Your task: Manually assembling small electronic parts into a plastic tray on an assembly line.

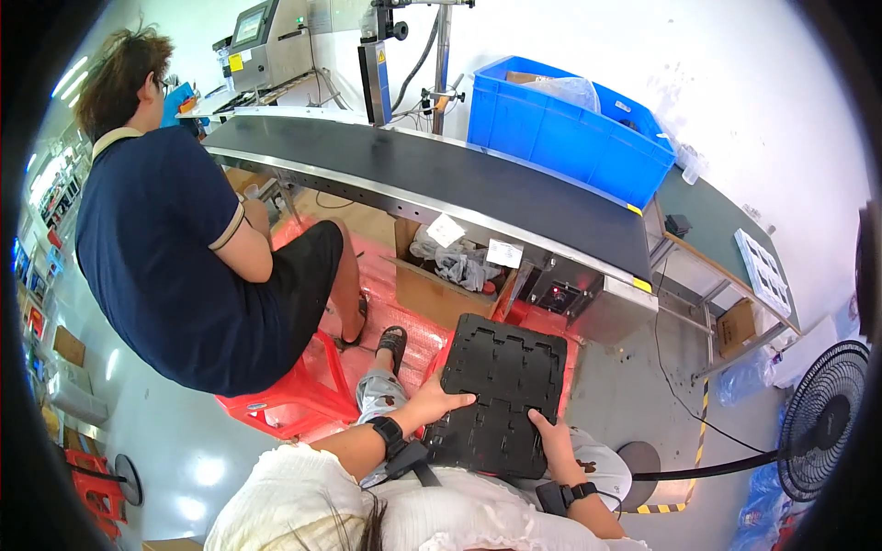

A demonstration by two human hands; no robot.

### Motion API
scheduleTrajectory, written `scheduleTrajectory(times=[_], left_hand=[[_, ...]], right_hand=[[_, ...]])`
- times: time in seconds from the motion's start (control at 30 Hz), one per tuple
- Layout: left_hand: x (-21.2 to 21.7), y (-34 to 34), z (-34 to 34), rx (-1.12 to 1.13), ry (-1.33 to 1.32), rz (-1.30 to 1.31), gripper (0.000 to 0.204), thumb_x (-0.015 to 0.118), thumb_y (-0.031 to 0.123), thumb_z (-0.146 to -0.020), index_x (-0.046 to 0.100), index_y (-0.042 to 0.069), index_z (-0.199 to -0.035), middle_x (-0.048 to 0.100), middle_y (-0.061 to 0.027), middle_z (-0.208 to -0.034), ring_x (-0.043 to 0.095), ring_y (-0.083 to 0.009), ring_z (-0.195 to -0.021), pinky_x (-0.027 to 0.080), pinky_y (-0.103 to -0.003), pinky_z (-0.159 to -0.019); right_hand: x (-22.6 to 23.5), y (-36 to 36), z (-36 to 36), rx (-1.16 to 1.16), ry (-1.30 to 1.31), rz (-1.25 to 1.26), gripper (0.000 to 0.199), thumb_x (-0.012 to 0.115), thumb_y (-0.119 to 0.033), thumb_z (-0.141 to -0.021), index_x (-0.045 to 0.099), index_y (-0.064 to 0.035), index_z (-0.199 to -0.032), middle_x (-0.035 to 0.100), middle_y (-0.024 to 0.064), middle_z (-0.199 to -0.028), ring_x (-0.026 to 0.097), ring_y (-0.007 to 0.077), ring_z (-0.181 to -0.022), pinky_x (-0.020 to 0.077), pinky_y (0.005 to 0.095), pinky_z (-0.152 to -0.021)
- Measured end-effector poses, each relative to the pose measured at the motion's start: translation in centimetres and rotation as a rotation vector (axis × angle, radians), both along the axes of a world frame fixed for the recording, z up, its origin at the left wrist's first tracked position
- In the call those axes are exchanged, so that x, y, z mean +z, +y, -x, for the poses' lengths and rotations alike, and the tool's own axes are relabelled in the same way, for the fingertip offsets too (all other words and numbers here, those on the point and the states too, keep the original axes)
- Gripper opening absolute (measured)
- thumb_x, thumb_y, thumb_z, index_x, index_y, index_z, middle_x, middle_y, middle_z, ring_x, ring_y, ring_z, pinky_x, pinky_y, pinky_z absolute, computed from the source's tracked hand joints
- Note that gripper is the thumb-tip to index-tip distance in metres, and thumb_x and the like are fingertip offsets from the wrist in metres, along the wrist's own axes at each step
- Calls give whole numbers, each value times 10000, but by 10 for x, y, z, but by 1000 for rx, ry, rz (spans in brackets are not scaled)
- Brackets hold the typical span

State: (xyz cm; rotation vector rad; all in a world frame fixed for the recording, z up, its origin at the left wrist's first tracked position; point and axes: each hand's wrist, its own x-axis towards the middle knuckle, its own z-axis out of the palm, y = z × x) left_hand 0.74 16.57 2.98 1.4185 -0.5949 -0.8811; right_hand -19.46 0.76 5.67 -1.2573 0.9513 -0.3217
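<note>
A black moulded plastic tray (503, 369), with rows of shaped recesses, lies over my lap and tilts up at its far end. My left hand (439, 402) grips its left edge, thumb on top and fingers hidden beneath. On the right edge, lower down, my right hand (554, 443) holds it the same way. The recesses look black throughout; I cannot make out whether parts sit in them. Each of my wrists wears a dark strapped device.
A black conveyor belt (404, 165) runs across ahead. Behind it stands a blue crate (570, 129); under it, a cardboard box (432, 289) holds grey bags. A person (165, 248) sits at left on a red stool (308, 390). A black fan (824, 421) stands at right.
</note>
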Motion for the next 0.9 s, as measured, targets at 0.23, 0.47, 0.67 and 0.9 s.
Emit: scheduleTrajectory(times=[0.23, 0.47, 0.67, 0.9], left_hand=[[-8, -1, -3, 0, 79, 53, 701, 779, 152, -743, 402, -39, -1303, 566, -129, -1194, 542, -214, -1099, 429, -338, -959], [-2, 0, 0, 2, 16, 49, 691, 774, 165, -751, 405, -45, -1296, 573, -128, -1186, 546, -210, -1092, 432, -330, -950], [3, 0, 0, 37, 46, 48, 623, 774, 134, -738, 464, -26, -1254, 592, -103, -1155, 568, -200, -1044, 452, -322, -916], [11, -2, 0, 9, 46, 42, 554, 755, 162, -757, 501, -33, -1209, 609, -110, -1114, 584, -198, -1008, 471, -319, -882]], right_hand=[[7, 2, -4, 24, 16, 20, 529, 687, -237, -829, 518, 90, -1209, 615, 127, -1122, 598, 191, -967, 477, 296, -841], [-13, -4, 1, 3, 24, -57, 538, 690, -255, -827, 519, 89, -1204, 622, 127, -1099, 606, 185, -950, 488, 296, -820], [-8, -2, -2, 4, -42, 28, 543, 679, -244, -841, 487, 71, -1238, 613, 140, -1111, 618, 197, -939, 510, 308, -822], [-30, -13, -1, 47, 40, -37, 569, 681, -281, -841, 487, 68, -1246, 616, 153, -1108, 621, 204, -928, 512, 315, -807]])
